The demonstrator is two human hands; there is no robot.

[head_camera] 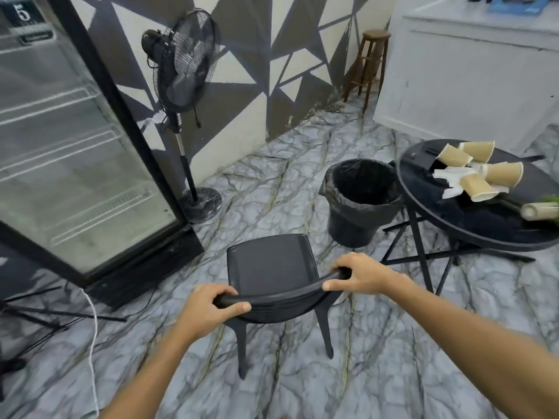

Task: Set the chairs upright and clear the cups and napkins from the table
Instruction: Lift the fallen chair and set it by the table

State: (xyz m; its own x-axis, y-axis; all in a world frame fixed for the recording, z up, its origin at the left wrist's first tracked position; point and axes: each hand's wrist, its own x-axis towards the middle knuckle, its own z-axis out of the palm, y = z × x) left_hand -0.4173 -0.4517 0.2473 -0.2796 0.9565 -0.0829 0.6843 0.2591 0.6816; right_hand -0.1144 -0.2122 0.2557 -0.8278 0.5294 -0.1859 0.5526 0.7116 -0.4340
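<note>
Both hands hold the curved top rail of a black chair (269, 264) that stands upright on the marble-patterned floor (378, 358): the left hand (208, 306) has its grip closed around the rail's left end, and the right hand (354, 275) has its grip closed around the right end. To the right, a round black surface (423, 189) carries several tipped-over paper cups (503, 173) and crumpled white napkins (450, 176) lying among them. A black bin (360, 198) lined with a bag stands on the floor just beside it.
</note>
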